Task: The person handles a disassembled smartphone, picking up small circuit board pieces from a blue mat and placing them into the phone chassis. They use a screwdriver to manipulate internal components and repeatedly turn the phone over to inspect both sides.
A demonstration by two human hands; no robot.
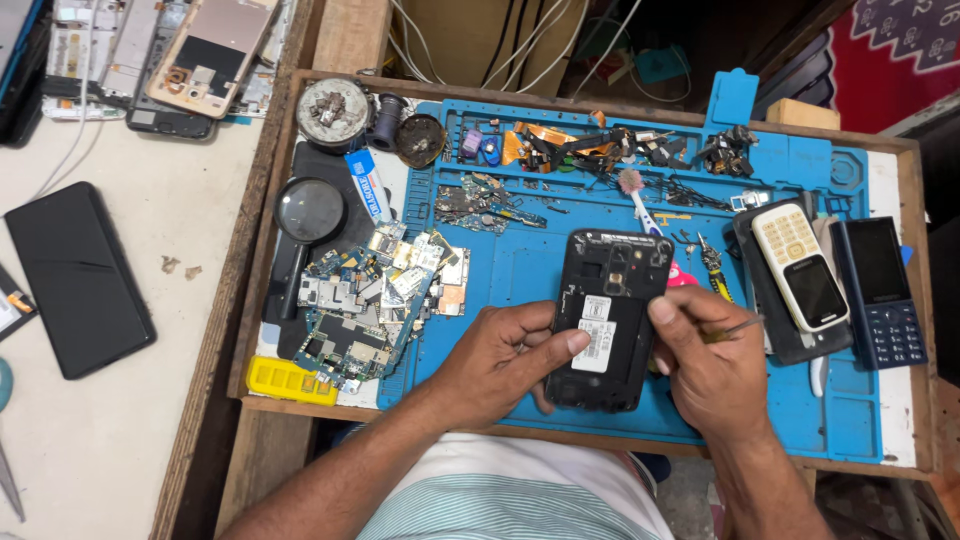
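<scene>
Head view, both hands (600, 365) clamped on black phone (612, 315) (back open), blue mat (520, 265) beneath

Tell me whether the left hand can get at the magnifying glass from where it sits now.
Probably yes. The left hand rests on the opened black phone, and the magnifying glass lies uncovered farther left. Only a low pile of circuit boards sits between them, which the hand could pass over, though it would have to let go of the phone.

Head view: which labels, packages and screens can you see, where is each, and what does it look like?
White stickers: rectangular, on the black opened phone under both hands.
Small tube: blue and white, beside the magnifying glass.
Cream keypad phone: dark screen, right on the mat.
Dark blue keypad phone: dark screen, far right.
Black phone: blank, left table.
</scene>
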